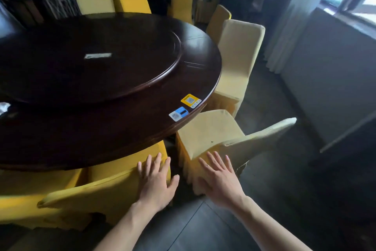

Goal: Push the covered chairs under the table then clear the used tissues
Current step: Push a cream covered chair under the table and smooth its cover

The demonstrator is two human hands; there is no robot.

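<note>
1. At the round table's five o'clock edge, left hand and right hand spread flat, gripping nothing, between two covered chairs.
2. Loose covers could bunch or slide under a push; a crumpled tissue waits at nine o'clock.

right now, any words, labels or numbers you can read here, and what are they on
No text here can be read.
Yellow sticker on the table edge: a QR-type square, print too small and blurred.
Blue and white sticker beside it on the table edge: also a code pattern, wording unreadable.
White strip on the turntable: blurred, and may be only a reflection.
The chair covers show no print.
</note>
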